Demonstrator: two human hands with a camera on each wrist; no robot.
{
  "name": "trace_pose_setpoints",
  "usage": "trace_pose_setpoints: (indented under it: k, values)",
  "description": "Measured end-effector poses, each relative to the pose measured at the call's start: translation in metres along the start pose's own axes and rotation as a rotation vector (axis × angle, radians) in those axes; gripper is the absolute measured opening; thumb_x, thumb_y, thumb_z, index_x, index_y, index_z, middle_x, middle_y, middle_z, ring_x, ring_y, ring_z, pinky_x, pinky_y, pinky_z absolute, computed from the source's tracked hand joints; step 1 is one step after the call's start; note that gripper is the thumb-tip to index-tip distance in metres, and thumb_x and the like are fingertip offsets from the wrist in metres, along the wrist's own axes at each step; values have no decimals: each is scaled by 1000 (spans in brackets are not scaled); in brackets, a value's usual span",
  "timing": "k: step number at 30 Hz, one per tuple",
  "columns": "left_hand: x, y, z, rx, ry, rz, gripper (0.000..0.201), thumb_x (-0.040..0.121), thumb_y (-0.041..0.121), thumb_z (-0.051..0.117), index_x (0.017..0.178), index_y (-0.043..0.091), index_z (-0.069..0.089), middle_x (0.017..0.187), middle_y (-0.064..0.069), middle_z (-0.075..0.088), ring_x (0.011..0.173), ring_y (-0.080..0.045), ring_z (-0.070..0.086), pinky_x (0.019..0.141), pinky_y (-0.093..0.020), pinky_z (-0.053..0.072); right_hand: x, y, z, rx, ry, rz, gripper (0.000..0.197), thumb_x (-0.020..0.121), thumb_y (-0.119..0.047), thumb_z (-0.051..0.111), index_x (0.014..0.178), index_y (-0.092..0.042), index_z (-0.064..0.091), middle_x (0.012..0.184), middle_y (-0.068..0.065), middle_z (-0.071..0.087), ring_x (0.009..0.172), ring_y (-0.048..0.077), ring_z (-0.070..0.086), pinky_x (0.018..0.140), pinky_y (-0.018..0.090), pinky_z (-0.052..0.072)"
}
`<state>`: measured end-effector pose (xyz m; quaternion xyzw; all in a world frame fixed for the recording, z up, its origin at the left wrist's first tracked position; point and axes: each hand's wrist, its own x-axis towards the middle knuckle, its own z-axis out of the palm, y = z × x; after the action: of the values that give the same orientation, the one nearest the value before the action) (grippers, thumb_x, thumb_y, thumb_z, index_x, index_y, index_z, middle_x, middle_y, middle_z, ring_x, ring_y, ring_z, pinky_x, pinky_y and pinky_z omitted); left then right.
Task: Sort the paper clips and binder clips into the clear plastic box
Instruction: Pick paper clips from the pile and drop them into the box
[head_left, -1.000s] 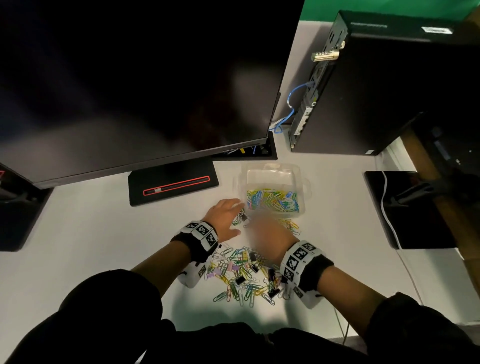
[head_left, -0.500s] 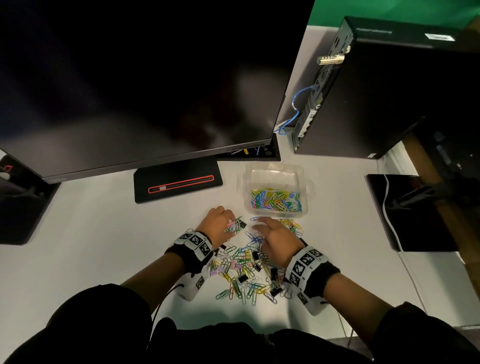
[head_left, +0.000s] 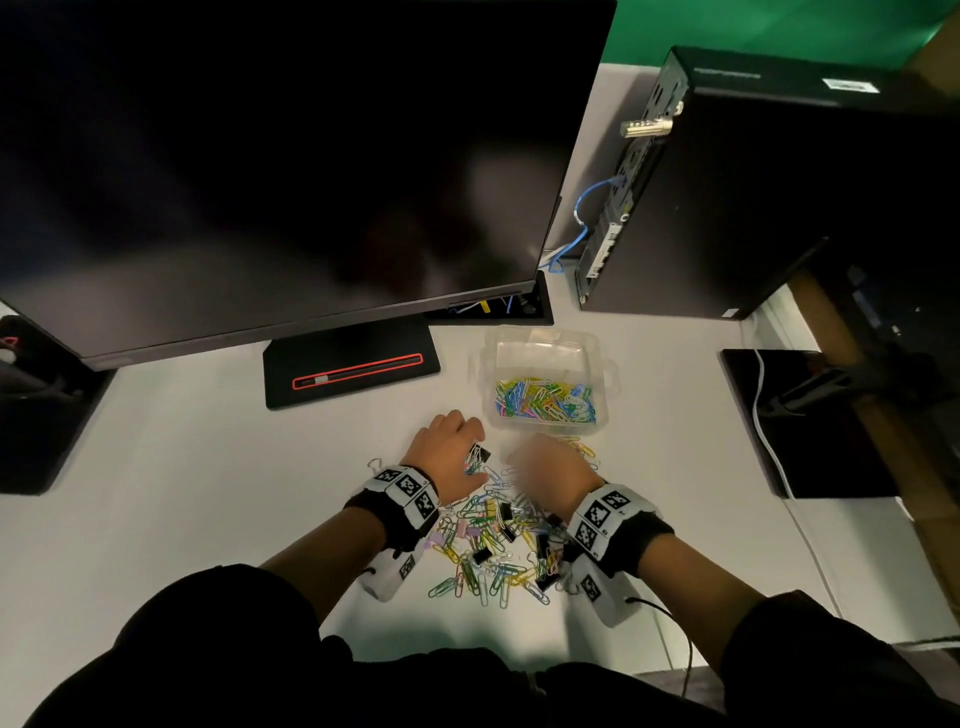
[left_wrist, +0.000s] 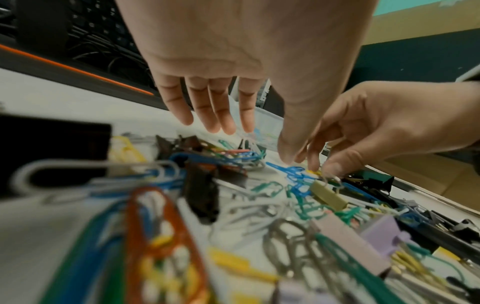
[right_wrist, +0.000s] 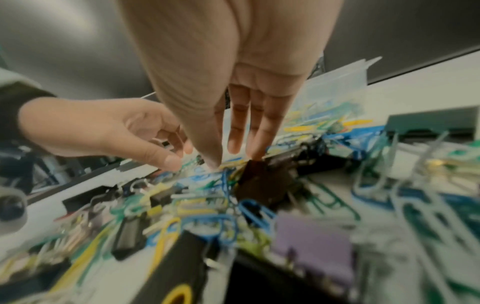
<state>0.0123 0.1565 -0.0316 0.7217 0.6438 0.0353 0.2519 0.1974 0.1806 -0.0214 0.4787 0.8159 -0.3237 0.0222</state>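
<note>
Pinching black binder clip (head_left: 482, 453) in left hand (head_left: 445, 449), olive binder clip (left_wrist: 328, 197) in right hand (head_left: 550, 467), palms down over pile (head_left: 493, 551) near clear plastic box (head_left: 545, 353).

Black sleeves (head_left: 171, 639), white wristbands (head_left: 408, 491) printed with black square markers (head_left: 605, 514).

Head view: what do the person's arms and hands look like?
The left hand and right hand are bare, as are the forearms below dark sleeves. Each wrist wears a black band with white blocks bearing black-and-white square markers; a thin black cable leaves the right one.
</note>
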Motion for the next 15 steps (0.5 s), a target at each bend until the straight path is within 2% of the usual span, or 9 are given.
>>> trace_pose_setpoints:
  k: [3,9,11,15]
  values:
    - [5,8,1,74,-18,16,46,84,38,59,122,16,46,123,-8,46,116,-27,44,94,-40,41,-2,6,-6,28,23,52,44,76,-18,72,118,-16,59,117,9,57,110,23,55,92,26,40]
    - [11,13,1,97,6,-51,37,89,36,50,114,8,51,115,-12,55,110,-29,50,88,-39,44,-7,11,-12,-27,-107,72,61,69,-30,78,124,-21,54,122,5,55,112,18,52,92,23,38]
    - [11,11,0,-29,33,-56,32,87,33,54,108,9,55,109,-11,59,103,-27,54,86,-36,46,-7,10,-12,-13,-99,76,61,69,-31,77,125,-22,53,123,4,54,113,18,51,91,21,36]
    - [6,8,-3,-470,100,-85,27,82,20,64,107,9,60,93,-2,55,84,-17,52,77,-24,43,-4,7,-11,-35,-63,84,59,72,-32,73,126,-20,51,121,8,52,115,23,48,96,28,38]
